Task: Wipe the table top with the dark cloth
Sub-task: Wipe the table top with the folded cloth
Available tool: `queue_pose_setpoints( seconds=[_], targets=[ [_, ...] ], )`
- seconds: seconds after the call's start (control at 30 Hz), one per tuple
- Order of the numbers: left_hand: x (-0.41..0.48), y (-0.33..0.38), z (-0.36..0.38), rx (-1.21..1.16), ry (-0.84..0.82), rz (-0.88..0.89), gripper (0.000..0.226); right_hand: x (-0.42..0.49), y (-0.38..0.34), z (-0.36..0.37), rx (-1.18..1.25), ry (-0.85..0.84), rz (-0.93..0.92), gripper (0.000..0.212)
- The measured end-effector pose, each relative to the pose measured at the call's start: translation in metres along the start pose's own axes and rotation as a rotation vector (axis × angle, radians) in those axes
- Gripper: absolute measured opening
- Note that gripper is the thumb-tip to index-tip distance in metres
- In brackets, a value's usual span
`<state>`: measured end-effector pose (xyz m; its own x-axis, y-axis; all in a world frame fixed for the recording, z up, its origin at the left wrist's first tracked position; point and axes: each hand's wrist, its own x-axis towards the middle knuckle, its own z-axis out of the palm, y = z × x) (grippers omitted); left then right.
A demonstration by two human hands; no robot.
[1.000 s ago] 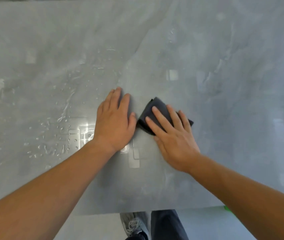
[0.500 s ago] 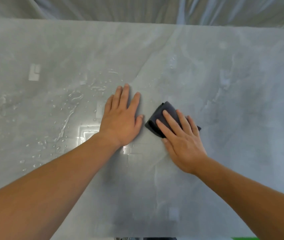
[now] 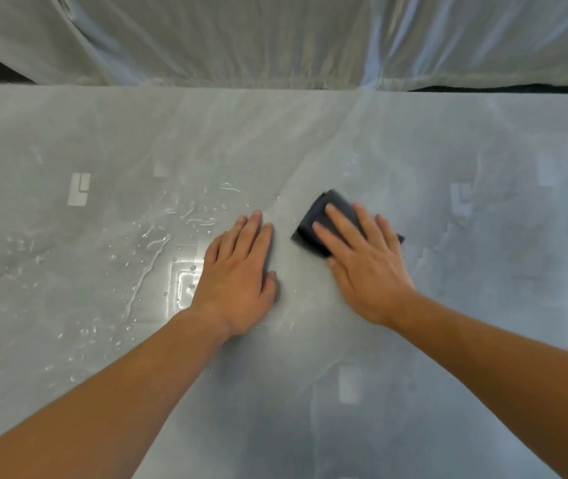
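The dark cloth (image 3: 324, 216) lies folded on the table (image 3: 483, 305), just to the right of the left hand (image 3: 237, 274) and not touching it. The right hand (image 3: 369, 267) lies flat on the cloth with straight fingers and presses it down. The left hand is flat on the bare table and holds nothing. To the left of the left hand are water drops (image 3: 151, 243).

The cloth looks soft, light and floppy. It would likely bunch up if pushed from 1 edge, so a flat palm on top is a good way to hold it. The table looks smooth and shiny, so the cloth should slide easily.

1 second ago the cloth touched the left thumb. Now there is a gap, because the cloth and the right hand have slid away to the right of the left hand.
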<state>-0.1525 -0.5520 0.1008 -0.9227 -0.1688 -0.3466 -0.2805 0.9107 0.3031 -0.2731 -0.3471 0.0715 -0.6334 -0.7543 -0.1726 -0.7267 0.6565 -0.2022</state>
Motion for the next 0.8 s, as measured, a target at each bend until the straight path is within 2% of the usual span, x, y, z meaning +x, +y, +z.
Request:
queue_pose_setpoints(
  seconds=[0.1, 0.17, 0.37, 0.43, 0.57, 0.63, 0.7, 0.8],
  targets=[
    [0.003, 0.006, 0.0, -0.021, 0.018, -0.038, 0.073, 0.059, 0.012, -0.012, 0.1, 0.068, 0.326, 0.055],
    [0.005, 0.01, -0.001, -0.027, 0.048, -0.063, 0.069, 0.077, 0.008, -0.013, 0.106, 0.082, 0.395, 0.056],
    [0.016, 0.012, -0.012, -0.045, 0.068, -0.084, 0.055, 0.017, 0.0, -0.002, -0.009, -0.001, -0.09, 0.054],
    [0.02, 0.005, -0.018, -0.097, 0.098, -0.085, 0.054, 0.032, 0.017, -0.008, 0.024, -0.01, -0.046, 0.054],
    [0.041, -0.027, -0.034, -0.089, 0.158, -0.125, 0.065, 0.108, 0.036, -0.023, 0.105, 0.077, 0.359, 0.055],
    [0.053, -0.049, -0.041, -0.036, 0.17, -0.16, 0.067, 0.131, 0.03, -0.024, 0.099, 0.095, 0.443, 0.055],
    [0.062, -0.07, -0.048, -0.017, 0.19, -0.193, 0.067, 0.126, 0.011, -0.02, 0.058, 0.094, 0.38, 0.055],
    [0.063, -0.089, -0.053, -0.009, 0.144, -0.187, 0.066, 0.087, -0.021, -0.007, 0.007, 0.062, 0.135, 0.054]
  ],
)
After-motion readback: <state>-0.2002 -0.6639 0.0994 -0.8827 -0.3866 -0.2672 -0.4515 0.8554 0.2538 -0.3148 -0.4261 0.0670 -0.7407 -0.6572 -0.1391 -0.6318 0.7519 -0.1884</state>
